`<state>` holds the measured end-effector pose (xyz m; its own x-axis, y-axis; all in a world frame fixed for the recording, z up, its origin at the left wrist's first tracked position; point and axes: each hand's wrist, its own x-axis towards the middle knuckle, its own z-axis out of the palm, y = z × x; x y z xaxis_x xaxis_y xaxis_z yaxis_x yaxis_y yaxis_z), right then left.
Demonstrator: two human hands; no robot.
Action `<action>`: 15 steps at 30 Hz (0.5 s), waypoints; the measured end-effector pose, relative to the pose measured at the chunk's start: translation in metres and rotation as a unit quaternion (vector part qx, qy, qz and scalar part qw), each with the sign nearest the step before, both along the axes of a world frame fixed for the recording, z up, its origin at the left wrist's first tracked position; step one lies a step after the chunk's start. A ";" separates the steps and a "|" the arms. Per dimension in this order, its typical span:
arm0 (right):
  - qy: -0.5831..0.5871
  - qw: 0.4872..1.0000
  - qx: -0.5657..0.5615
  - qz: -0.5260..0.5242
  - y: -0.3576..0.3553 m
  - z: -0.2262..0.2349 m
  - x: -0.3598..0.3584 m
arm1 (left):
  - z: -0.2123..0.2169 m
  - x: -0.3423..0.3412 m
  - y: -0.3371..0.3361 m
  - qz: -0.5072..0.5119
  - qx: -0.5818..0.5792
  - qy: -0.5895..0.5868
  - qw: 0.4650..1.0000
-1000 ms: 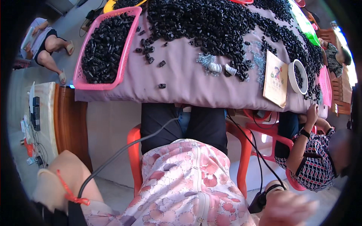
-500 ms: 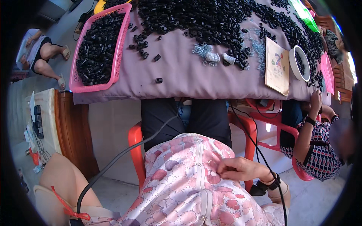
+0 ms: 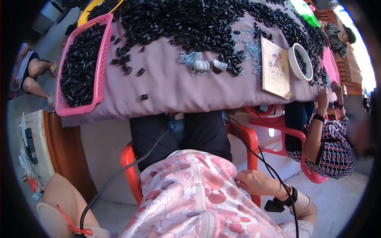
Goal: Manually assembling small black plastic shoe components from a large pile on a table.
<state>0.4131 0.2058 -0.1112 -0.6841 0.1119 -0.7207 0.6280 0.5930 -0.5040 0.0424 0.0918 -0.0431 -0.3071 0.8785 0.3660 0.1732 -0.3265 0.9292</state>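
My right hand (image 3: 256,183) rests beside the patterned pink shirt (image 3: 182,186) I wear, its fingers curled in at the shirt's side edge. Whatever the fingertips may pinch is hidden. A black band sits on that wrist. Of my left arm (image 3: 65,194), only the bent part shows at the lower left; its hand is out of view. Past my lap stands a cloth-covered table (image 3: 170,93) with a large heap of small black cylindrical parts (image 3: 174,23). Silvery metal pins (image 3: 188,58) and two small pale bundles (image 3: 201,65) lie near the heap's front edge.
A pink basket (image 3: 104,59) full of black parts stands at the table's left. To the right are a paper booklet (image 3: 275,71), a white bowl (image 3: 292,63) and a pink basket (image 3: 331,67). A co-worker (image 3: 329,150) sits at the right. A black cable (image 3: 115,174) crosses my front.
The view has swung to the right, so the table's things sit farther left. My right hand has drawn back from the shirt's front to its side. The co-worker's hands have shifted at the table edge.
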 end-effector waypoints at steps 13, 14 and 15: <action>0.066 0.969 0.234 -0.034 -0.021 -0.026 0.012 | 0.004 0.035 0.050 -0.033 0.005 -0.059 0.998; 0.062 0.970 0.228 -0.054 -0.021 -0.023 0.016 | 0.004 0.041 0.056 -0.040 0.004 -0.063 0.997; 0.022 0.979 0.193 -0.057 -0.023 -0.024 0.026 | 0.006 0.045 0.060 -0.042 0.004 -0.065 0.997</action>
<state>0.4390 0.1823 -0.1351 -0.6810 0.4475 -0.5797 0.6834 0.6727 -0.2835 0.0876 0.1517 -0.0375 -0.2778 0.9008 0.3339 0.0223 -0.3414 0.9396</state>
